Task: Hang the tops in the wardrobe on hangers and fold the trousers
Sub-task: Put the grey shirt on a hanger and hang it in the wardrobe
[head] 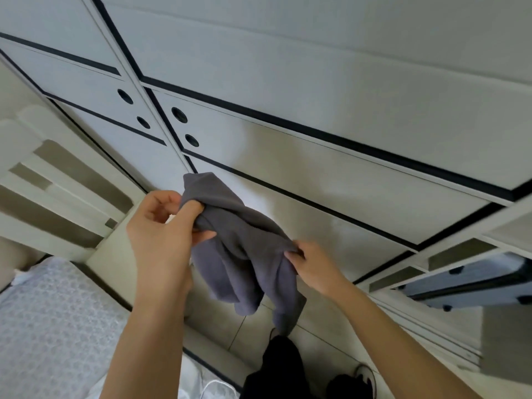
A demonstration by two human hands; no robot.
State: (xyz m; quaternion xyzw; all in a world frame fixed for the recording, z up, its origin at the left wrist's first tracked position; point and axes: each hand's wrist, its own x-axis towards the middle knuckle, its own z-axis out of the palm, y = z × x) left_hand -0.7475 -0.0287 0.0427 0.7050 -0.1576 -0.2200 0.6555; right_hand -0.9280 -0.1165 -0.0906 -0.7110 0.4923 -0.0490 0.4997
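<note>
A dark grey garment [239, 254] hangs bunched in the air between my two hands, in front of the white wardrobe [316, 156]. My left hand [164, 228] grips its upper left part, fingers and thumb curled into the cloth. My right hand [311, 266] pinches an edge of the cloth lower and to the right. The loose ends of the garment dangle down toward the floor. I cannot tell whether it is a top or trousers. No hanger is in view.
The wardrobe's shut fronts have black trim and round finger holes [179, 115]. An open section with shelves [449, 254] is at the right. A bed with a patterned cover [51, 326] lies at the lower left. My legs in black trousers [285, 367] stand on the tiled floor.
</note>
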